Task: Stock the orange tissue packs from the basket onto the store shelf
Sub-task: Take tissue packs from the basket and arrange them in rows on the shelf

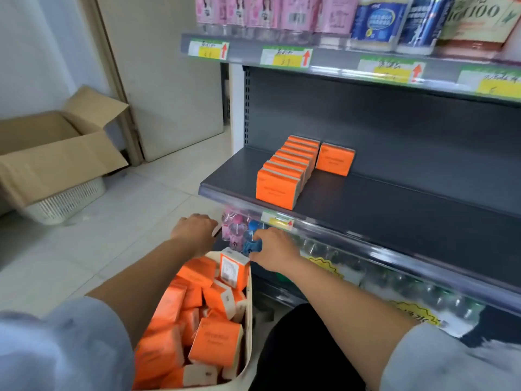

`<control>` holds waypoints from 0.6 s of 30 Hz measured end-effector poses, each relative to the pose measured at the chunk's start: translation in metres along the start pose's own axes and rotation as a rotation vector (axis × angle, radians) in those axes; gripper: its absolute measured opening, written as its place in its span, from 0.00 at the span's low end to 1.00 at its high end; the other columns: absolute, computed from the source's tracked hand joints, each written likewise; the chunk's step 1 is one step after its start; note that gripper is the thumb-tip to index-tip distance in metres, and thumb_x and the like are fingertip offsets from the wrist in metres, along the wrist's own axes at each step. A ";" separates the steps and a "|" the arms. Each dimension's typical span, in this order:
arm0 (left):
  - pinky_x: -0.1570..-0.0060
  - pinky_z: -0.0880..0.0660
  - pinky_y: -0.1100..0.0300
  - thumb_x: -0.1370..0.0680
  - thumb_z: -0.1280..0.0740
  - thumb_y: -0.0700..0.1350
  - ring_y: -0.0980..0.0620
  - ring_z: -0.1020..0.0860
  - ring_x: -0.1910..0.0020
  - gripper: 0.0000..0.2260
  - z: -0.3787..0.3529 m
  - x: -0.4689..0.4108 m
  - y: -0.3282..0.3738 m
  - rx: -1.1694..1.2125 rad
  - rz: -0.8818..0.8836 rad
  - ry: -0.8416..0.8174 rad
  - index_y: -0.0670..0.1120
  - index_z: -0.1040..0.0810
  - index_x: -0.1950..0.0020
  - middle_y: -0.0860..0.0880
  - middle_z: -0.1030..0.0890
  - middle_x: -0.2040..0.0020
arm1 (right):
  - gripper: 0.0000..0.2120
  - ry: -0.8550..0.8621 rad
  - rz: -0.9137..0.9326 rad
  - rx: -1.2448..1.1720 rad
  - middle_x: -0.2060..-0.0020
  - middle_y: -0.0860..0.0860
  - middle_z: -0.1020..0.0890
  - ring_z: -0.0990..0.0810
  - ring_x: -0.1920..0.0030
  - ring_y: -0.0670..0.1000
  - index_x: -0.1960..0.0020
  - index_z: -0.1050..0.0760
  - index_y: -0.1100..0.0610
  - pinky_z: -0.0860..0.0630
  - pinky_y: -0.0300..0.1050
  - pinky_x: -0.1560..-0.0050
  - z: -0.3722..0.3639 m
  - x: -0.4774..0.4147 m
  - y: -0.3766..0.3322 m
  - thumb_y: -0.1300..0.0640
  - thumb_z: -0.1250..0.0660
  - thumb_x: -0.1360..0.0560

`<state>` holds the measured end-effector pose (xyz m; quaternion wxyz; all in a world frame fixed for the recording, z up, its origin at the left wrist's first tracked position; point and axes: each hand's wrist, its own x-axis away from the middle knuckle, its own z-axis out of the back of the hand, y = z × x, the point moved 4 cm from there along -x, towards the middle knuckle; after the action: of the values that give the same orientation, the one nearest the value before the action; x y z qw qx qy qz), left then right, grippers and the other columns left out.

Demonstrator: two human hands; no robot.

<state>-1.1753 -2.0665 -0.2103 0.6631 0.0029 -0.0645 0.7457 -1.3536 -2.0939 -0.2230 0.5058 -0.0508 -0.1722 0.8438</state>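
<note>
Standing under the shelf (394,210), bottles (236,232) crowd beyond the basket (249,320).

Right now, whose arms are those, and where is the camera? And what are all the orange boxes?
Those are a person's own two arms. The camera sits on their head and looks forward and down, so you see what they see. The left hand and right hand reach just past the far end of a cream basket full of small orange tissue packs. Their fingers point away from us, so I cannot tell if they hold anything. In front is a dark grey metal store shelf. A row of orange packs already stands on it, with one more pack beside the row at the back. An open brown cardboard box is at the left.
</note>
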 end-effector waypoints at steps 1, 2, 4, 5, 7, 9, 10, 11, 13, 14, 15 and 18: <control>0.35 0.34 0.51 0.21 0.39 0.50 0.46 0.32 0.32 0.18 -0.010 0.002 -0.005 0.002 0.006 -0.021 0.49 0.30 0.31 0.48 0.28 0.32 | 0.18 -0.014 0.002 0.001 0.39 0.55 0.25 0.28 0.37 0.58 0.38 0.26 0.55 0.27 0.50 0.43 -0.007 -0.001 -0.002 0.52 0.32 0.26; 0.35 0.34 0.51 0.21 0.39 0.50 0.47 0.32 0.32 0.18 -0.019 0.005 -0.009 0.007 0.010 -0.041 0.49 0.30 0.31 0.48 0.28 0.32 | 0.18 -0.026 0.006 0.003 0.39 0.55 0.25 0.28 0.38 0.58 0.38 0.26 0.55 0.26 0.50 0.43 -0.014 -0.003 -0.004 0.52 0.32 0.26; 0.36 0.34 0.52 0.21 0.39 0.48 0.47 0.33 0.31 0.18 -0.038 0.007 -0.016 0.016 0.022 -0.081 0.50 0.29 0.31 0.49 0.28 0.32 | 0.18 -0.053 0.012 0.000 0.40 0.55 0.24 0.27 0.38 0.57 0.38 0.26 0.55 0.26 0.50 0.44 -0.026 -0.007 -0.008 0.52 0.31 0.27; 0.36 0.34 0.52 0.21 0.40 0.47 0.47 0.33 0.31 0.18 -0.047 0.009 -0.020 0.023 0.033 -0.097 0.50 0.29 0.31 0.49 0.28 0.32 | 0.19 -0.069 0.012 -0.005 0.40 0.55 0.24 0.27 0.38 0.57 0.38 0.26 0.55 0.26 0.49 0.44 -0.032 -0.009 -0.009 0.52 0.31 0.27; 0.36 0.33 0.52 0.22 0.40 0.46 0.47 0.32 0.32 0.18 -0.063 0.011 -0.027 0.030 0.050 -0.135 0.50 0.29 0.31 0.50 0.28 0.33 | 0.20 -0.096 0.009 -0.009 0.40 0.54 0.24 0.27 0.39 0.56 0.36 0.26 0.54 0.26 0.49 0.44 -0.044 -0.013 -0.012 0.52 0.31 0.27; 0.38 0.32 0.52 0.21 0.40 0.46 0.47 0.31 0.33 0.18 -0.079 0.014 -0.034 0.013 0.065 -0.173 0.50 0.30 0.31 0.49 0.27 0.34 | 0.21 -0.122 0.009 0.004 0.40 0.54 0.24 0.27 0.38 0.56 0.35 0.27 0.54 0.26 0.51 0.43 -0.055 -0.018 -0.014 0.52 0.31 0.27; 0.39 0.31 0.52 0.21 0.40 0.46 0.47 0.31 0.33 0.19 -0.087 0.015 -0.037 0.003 0.077 -0.190 0.50 0.32 0.30 0.49 0.27 0.33 | 0.21 -0.135 0.014 0.010 0.39 0.55 0.24 0.27 0.38 0.56 0.35 0.27 0.54 0.26 0.52 0.42 -0.061 -0.020 -0.015 0.51 0.31 0.27; 0.39 0.31 0.52 0.21 0.40 0.46 0.47 0.30 0.33 0.20 -0.095 0.016 -0.041 -0.002 0.090 -0.206 0.50 0.33 0.28 0.49 0.27 0.33 | 0.21 -0.150 0.018 0.009 0.39 0.55 0.25 0.27 0.38 0.56 0.35 0.27 0.54 0.26 0.52 0.42 -0.067 -0.023 -0.015 0.50 0.31 0.27; 0.41 0.28 0.51 0.22 0.39 0.47 0.46 0.29 0.35 0.24 -0.115 0.014 -0.049 0.029 0.121 -0.246 0.51 0.37 0.26 0.49 0.26 0.35 | 0.22 -0.180 0.018 -0.003 0.38 0.55 0.25 0.27 0.37 0.56 0.34 0.27 0.52 0.26 0.51 0.42 -0.081 -0.029 -0.016 0.48 0.32 0.26; 0.42 0.27 0.51 0.23 0.38 0.47 0.46 0.28 0.35 0.25 -0.125 0.013 -0.053 0.065 0.136 -0.269 0.51 0.39 0.26 0.48 0.26 0.36 | 0.22 -0.192 0.014 -0.005 0.38 0.54 0.25 0.27 0.37 0.56 0.34 0.27 0.52 0.26 0.50 0.43 -0.088 -0.032 -0.016 0.48 0.32 0.26; 0.43 0.27 0.50 0.23 0.37 0.48 0.45 0.28 0.36 0.25 -0.134 0.011 -0.057 0.110 0.153 -0.285 0.51 0.38 0.26 0.47 0.26 0.36 | 0.21 -0.204 0.010 -0.006 0.38 0.54 0.25 0.27 0.37 0.56 0.34 0.27 0.51 0.26 0.50 0.44 -0.095 -0.034 -0.016 0.49 0.32 0.26; 0.41 0.27 0.47 0.25 0.34 0.49 0.43 0.30 0.34 0.28 -0.157 0.006 -0.067 0.297 0.237 -0.298 0.51 0.39 0.26 0.44 0.30 0.33 | 0.19 -0.243 0.012 0.006 0.40 0.54 0.25 0.27 0.38 0.56 0.37 0.26 0.53 0.26 0.49 0.43 -0.113 -0.040 -0.018 0.51 0.32 0.26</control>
<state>-1.0974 -2.0375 -0.3592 0.5465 0.2027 -0.0510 0.8109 -1.2902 -2.0943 -0.3263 0.4762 0.0524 -0.2292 0.8473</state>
